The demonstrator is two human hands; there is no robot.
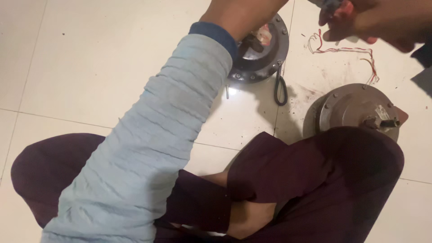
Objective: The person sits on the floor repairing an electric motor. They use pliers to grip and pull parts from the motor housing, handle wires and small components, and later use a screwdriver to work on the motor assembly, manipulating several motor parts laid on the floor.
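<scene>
At the top right of the frame the person's right hand [360,20] is curled, fingers drawn together around a small dark grey object [328,4] that is mostly cut off by the upper edge; what it is cannot be told. The left hand is out of view: only the forearm in a ribbed pale blue sleeve with a dark blue cuff [153,135] runs from lower left up to the top centre, so its grip cannot be told.

Just beyond the cuff, a round dark metal motor housing with bolts around its rim [270,58] lies on the white tiled floor [90,58]; it sits open side up, with pinkish parts showing inside. A black loop of cord [281,90] lies just beside it. Thin red wires [346,51] trail across the tiles below the right hand. At the right, a round grey metal cover with a short shaft [355,110] rests near the person's knee, in dark maroon trousers [315,180].
</scene>
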